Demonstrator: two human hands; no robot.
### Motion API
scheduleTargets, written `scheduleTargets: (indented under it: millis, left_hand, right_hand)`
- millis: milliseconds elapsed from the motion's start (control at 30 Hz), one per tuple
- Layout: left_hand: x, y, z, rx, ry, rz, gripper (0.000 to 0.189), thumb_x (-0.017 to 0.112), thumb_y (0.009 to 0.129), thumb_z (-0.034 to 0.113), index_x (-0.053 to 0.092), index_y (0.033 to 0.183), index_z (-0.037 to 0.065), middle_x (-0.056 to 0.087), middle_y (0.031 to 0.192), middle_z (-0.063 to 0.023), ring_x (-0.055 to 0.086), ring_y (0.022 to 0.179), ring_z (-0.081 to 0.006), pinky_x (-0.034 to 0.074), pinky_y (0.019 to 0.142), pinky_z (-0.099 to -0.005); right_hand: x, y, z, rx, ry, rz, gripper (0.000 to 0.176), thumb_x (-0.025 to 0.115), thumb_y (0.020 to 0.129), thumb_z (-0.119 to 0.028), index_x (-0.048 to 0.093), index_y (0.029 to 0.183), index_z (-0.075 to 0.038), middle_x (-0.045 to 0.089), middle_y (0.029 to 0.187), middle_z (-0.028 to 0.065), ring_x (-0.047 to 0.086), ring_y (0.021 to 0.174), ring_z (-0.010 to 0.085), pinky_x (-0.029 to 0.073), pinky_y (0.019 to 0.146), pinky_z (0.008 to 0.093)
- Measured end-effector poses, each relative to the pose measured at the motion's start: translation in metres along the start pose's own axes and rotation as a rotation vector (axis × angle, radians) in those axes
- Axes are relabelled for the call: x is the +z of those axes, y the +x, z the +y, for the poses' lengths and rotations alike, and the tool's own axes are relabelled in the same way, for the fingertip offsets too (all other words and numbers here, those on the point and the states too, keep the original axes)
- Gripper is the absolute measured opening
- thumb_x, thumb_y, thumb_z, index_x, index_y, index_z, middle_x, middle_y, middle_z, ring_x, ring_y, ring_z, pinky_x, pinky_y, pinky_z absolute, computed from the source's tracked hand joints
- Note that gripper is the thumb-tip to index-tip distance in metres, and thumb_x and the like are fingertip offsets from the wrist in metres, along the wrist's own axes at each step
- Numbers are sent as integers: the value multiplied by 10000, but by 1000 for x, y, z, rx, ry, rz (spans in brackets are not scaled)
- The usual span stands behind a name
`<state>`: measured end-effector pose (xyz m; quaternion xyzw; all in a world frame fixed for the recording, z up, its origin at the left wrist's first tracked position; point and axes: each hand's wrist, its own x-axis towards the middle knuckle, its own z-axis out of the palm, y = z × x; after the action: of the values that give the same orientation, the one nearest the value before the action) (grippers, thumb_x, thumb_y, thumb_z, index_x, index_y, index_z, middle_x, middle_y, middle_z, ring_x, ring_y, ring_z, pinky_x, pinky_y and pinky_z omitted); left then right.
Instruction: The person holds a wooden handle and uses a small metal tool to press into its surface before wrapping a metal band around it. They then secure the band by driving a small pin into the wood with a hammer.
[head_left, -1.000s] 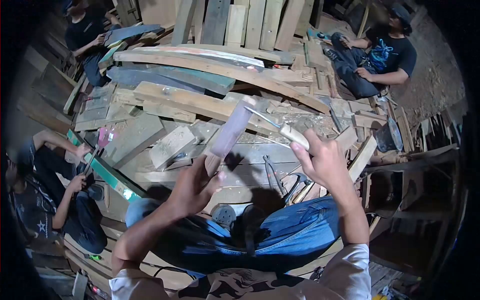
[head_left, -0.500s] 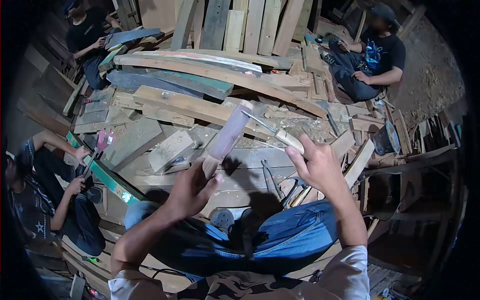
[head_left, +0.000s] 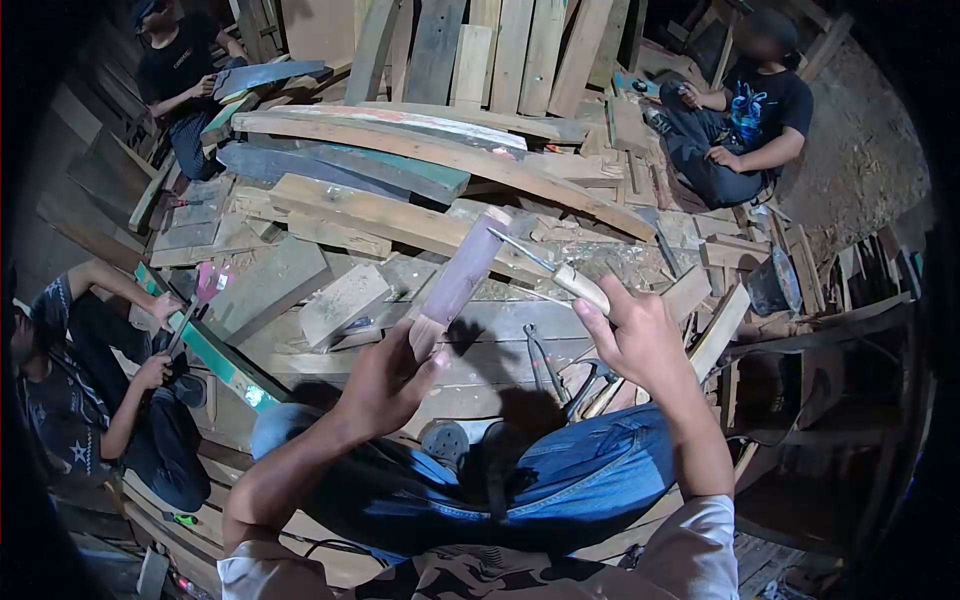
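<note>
My left hand is closed round the lower end of a purple-painted wooden block, its ends bare wood. The block leans up and away to the right. In my right hand is a tool with a slim metal shaft and a pale handle, my fingers wrapped round the handle. The shaft's tip overlaps the block near its upper end. A second thin rod shows below the shaft, running toward the same hand. Pliers lie on the planks beneath, between my hands.
Long timbers are stacked across the far side. Wood offcuts lie left of the block. One person holds a saw at back left; another sits at back right. A third person works on a green plank.
The whole view has shifted slightly. My hands, the purple block and the tool keep nearly the same pose, with the shaft's tip still overlapping the block's upper part.
</note>
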<state>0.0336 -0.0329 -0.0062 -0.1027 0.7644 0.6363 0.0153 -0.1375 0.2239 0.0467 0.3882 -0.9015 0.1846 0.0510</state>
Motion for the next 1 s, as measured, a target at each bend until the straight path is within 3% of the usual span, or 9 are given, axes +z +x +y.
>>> scheduleTargets:
  millis: [500, 667, 733, 767, 933, 1000]
  left_hand:
    - [3, 1, 0, -16, -72, -16, 476, 599, 982, 87, 408, 1384, -83, 563, 1286, -116, 515, 1208, -157, 387, 1052, -326]
    - [-3, 3, 8, -34, -158, 43, 472, 614, 982, 124, 428, 1363, -83, 568, 1271, -112, 521, 1183, -152, 397, 1037, -324]
    - [-7, 3, 11, -131, 69, 44, 450, 619, 982, 131, 450, 1346, -72, 577, 1235, -94, 524, 1143, -138, 409, 1014, -318]
    - [-3, 3, 2, -14, 33, 80, 410, 618, 982, 130, 471, 1320, -51, 582, 1183, -72, 520, 1083, -118, 423, 964, -301]
    - [-4, 2, 16, -100, 89, 73, 375, 646, 965, 190, 517, 1254, -11, 615, 1059, -57, 540, 1002, -110, 445, 873, -292]
    - [-4, 5, 9, 128, 142, 122, 375, 657, 954, 228, 533, 1237, 16, 628, 982, -78, 585, 936, -134, 466, 825, -319]
  right_hand:
    - [-1, 1, -4, 24, -25, 16, 366, 622, 947, -392, 588, 876, -35, 607, 577, 196, 653, 590, 423, 519, 545, 508]
    - [-3, 1, -7, 80, 17, -24, 315, 640, 941, -339, 581, 910, -31, 644, 686, 258, 663, 644, 429, 516, 569, 513]
    - [-3, 2, -7, 37, 13, 19, 312, 650, 938, -314, 565, 904, -16, 647, 703, 242, 662, 665, 440, 514, 584, 508]
    - [-3, 3, -8, 39, 9, 16, 309, 652, 937, -306, 561, 890, -14, 640, 692, 241, 655, 661, 444, 510, 580, 504]
    - [1, 2, -6, 7, 31, 61, 300, 656, 934, -267, 536, 824, -15, 606, 643, 237, 620, 598, 445, 472, 546, 508]
    - [2, 1, -2, 27, 29, 54, 271, 653, 935, -257, 565, 873, -9, 596, 627, 239, 623, 600, 436, 467, 542, 502]
